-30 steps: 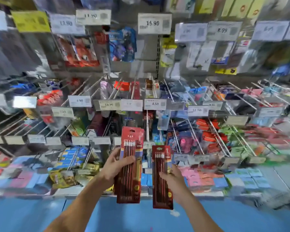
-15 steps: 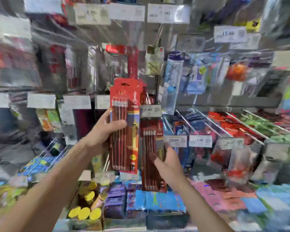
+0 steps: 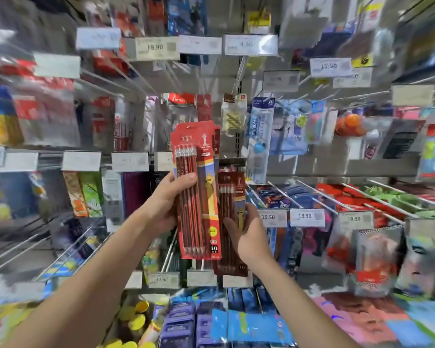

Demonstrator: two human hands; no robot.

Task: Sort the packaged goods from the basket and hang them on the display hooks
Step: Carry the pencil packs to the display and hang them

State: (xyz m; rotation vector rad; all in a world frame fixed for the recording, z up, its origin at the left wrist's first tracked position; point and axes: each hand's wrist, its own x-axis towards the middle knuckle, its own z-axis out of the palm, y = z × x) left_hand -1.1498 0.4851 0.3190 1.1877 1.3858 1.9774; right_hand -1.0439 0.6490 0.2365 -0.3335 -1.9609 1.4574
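Left grip (image 3: 165, 204) grasps a red pencil pack (image 3: 196, 192) upright before the display hooks (image 3: 239, 71); right grip (image 3: 251, 237) grasps a darker pencil pack (image 3: 230, 194) just beside it, lower.

At centre, the bright red cardboard pencil pack (image 3: 196, 189) holds pencils (image 3: 190, 217) striped red and black. Beside them runs a blue-and-orange panel with a yellow figure and a yellow dot. Just at its 3 o'clock, the dark maroon cardboard pencil pack (image 3: 230, 194) shows a duller version of that panel. White plastic price tags (image 3: 305, 217) bear black numerals. Yellow round lids (image 3: 133, 320) lie at 7 o'clock, flat blue packets (image 3: 251, 326) at 6, pink packets (image 3: 362, 320) at 5 and green packets (image 3: 387, 194) at 3.
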